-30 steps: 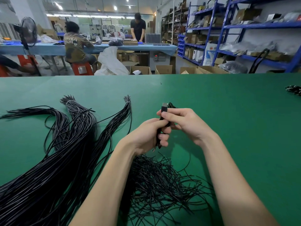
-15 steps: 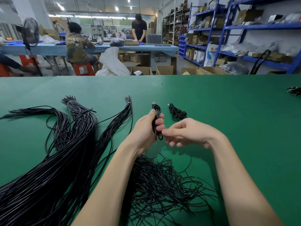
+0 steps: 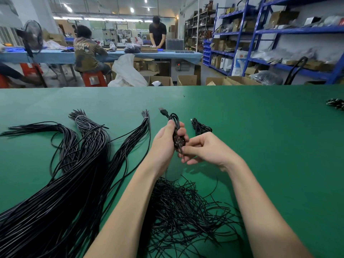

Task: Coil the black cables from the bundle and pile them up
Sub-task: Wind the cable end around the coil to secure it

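- Green table (image 3: pixel 260 146) fills the lower two thirds of the head view; its far edge runs straight across, with cardboard boxes (image 3: pixel 187 80) just behind it. The right half of the surface is bare apart from a small dark bunch of cable (image 3: pixel 336 104) at the right border.
- Bundle of long black cables (image 3: pixel 74 174) spreads over the left side, fanning into several tied ends near mid-table and running off the lower left corner.
- Tangle of short black ties (image 3: pixel 182 207) lies between the two forearms, near the close edge.
- Left hand (image 3: pixel 163 144) is clenched around a coiled cable (image 3: pixel 176 131), held upright above the table; the loop rises past the thumb and its USB plug (image 3: pixel 163 111) sticks out up and to the left.
- Right hand (image 3: pixel 206 148) is just beside the coil, fingertips (image 3: pixel 183 150) touching its lower end; fingers are curled, and whether they pinch a strand or tie I cannot tell.
- Finished coil (image 3: pixel 200 126) lies on the table just beyond the right hand, apart from it.
- Writing: the seated worker's shirt (image 3: pixel 84 49) at the blue table behind carries pale lettering, too blurred to read with confidence.
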